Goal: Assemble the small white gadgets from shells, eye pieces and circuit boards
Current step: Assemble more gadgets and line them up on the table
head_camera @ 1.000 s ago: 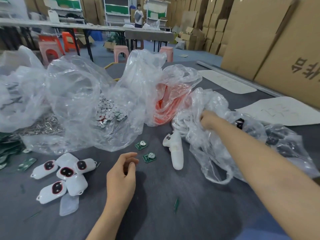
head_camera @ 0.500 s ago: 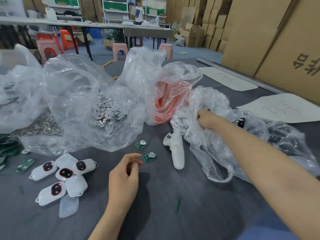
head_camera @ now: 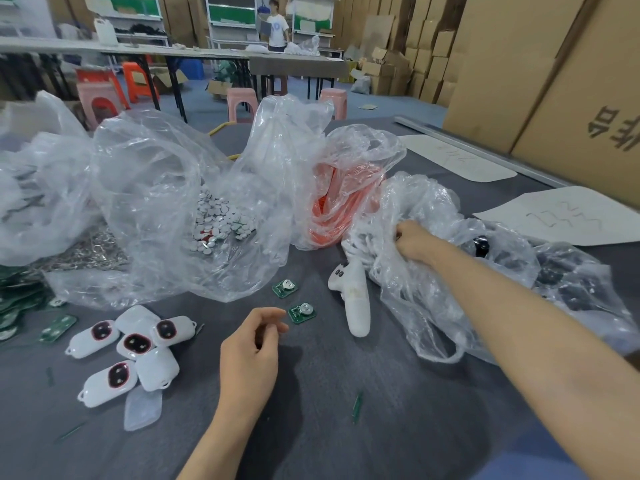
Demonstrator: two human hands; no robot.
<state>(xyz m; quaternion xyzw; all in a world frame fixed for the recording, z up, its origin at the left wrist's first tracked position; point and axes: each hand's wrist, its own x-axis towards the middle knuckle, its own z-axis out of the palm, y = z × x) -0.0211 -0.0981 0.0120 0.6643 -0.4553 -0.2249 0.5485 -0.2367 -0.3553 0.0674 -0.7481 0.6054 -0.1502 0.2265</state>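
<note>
- Left hand (head_camera: 254, 344) loosely curled, holds nothing; nearest circuit board (head_camera: 302, 312) lies just beyond its fingertips, forward-right.
- Right hand (head_camera: 412, 242) curled inside shell bag (head_camera: 429, 202); what it grips is hidden.
- Left hand looks nearer the board.

Along the right edge of the grey cloth-covered table (head_camera: 346, 393): tall brown cardboard boxes (head_camera: 519, 81), with a silver metal rail (head_camera: 485, 150) at their foot. Nearby, lying flat, two white handwritten paper sheets (head_camera: 568, 220). Beyond the table: pale pink plastic stools (head_camera: 242, 102), orange plastic stools (head_camera: 138, 77), long folding tables (head_camera: 138, 51), and a distant person in a white T-shirt (head_camera: 278, 29).
</note>
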